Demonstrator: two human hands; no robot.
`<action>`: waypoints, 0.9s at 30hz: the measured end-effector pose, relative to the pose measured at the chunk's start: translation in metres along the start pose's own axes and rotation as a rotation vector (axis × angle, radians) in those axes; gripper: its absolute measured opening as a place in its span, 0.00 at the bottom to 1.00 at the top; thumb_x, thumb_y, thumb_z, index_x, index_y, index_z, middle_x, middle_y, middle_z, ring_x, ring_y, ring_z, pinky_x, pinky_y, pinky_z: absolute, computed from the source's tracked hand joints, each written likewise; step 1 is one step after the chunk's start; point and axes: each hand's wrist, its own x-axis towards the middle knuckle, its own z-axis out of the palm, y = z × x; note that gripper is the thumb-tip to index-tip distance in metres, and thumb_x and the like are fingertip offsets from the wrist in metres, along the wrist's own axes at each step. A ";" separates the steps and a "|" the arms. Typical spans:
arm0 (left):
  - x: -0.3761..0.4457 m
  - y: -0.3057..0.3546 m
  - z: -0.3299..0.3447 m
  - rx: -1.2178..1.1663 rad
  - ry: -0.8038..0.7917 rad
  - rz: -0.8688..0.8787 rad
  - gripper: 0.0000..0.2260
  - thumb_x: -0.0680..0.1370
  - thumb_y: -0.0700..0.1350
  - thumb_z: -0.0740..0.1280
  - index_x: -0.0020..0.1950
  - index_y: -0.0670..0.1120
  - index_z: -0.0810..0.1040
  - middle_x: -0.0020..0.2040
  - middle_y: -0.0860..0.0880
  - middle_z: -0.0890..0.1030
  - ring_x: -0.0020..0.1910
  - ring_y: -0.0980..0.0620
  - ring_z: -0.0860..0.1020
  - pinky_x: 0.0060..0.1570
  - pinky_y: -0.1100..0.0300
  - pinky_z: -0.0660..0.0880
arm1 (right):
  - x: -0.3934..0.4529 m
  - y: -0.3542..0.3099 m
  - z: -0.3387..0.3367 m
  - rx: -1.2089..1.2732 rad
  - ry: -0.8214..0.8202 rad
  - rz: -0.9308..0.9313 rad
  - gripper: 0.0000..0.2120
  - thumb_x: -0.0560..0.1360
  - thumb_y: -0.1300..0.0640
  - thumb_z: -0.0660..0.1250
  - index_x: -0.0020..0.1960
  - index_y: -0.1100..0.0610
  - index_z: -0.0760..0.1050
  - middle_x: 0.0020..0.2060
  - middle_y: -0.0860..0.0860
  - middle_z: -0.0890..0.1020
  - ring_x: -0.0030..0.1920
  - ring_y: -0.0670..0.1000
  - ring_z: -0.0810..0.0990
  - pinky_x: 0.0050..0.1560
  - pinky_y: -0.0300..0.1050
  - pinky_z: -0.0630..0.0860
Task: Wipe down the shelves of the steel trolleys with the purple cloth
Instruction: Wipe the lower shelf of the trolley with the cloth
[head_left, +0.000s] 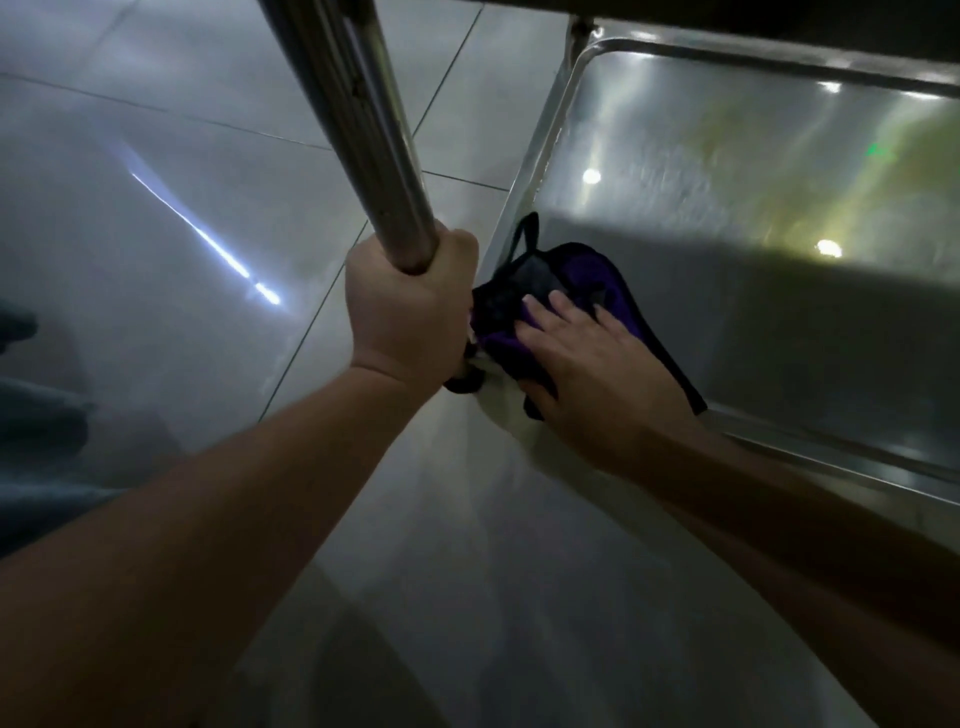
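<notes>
Right hand (597, 364) flat, fingers spread, pressing purple cloth (587, 275) into shelf (727, 338) near-left corner. Left hand (410, 317) closed round trolley post (363, 130). Most of shelf apparently unwiped.

Shelf (727, 322) glossy steel (smeary sheen); upright post (374, 156) polished metal; purple cloth (587, 275) soft fabric; floor tiles (156, 208) glossy

My two arms are bare. No sleeves show on them, all the way from the bottom of the picture up to my wrists. My left hand (410, 312) has nothing on it: no glove, no ring, no watch. My right hand (597, 374) is bare too, and its fingernails are short and plain. At the far left I see something dark blue-grey, too blurry to tell what it is.
</notes>
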 end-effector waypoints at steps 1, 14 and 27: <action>0.000 0.000 0.000 0.008 0.003 0.005 0.10 0.70 0.48 0.68 0.29 0.54 0.73 0.26 0.49 0.69 0.26 0.46 0.71 0.30 0.51 0.72 | -0.008 0.005 0.000 -0.009 0.007 0.000 0.26 0.84 0.43 0.57 0.81 0.47 0.61 0.83 0.46 0.57 0.83 0.49 0.50 0.81 0.50 0.46; -0.017 -0.004 -0.006 0.376 0.109 -0.055 0.15 0.73 0.56 0.70 0.51 0.47 0.76 0.45 0.44 0.79 0.38 0.58 0.78 0.36 0.65 0.77 | -0.078 0.069 0.000 -0.105 0.008 0.030 0.28 0.83 0.41 0.51 0.82 0.46 0.59 0.83 0.46 0.57 0.83 0.49 0.52 0.80 0.52 0.49; -0.147 -0.039 0.039 1.103 -0.664 0.432 0.29 0.81 0.56 0.68 0.78 0.50 0.63 0.76 0.48 0.66 0.75 0.51 0.62 0.74 0.53 0.65 | -0.114 0.105 -0.004 -0.094 0.021 0.004 0.27 0.85 0.43 0.52 0.83 0.47 0.57 0.83 0.46 0.56 0.83 0.50 0.50 0.81 0.54 0.47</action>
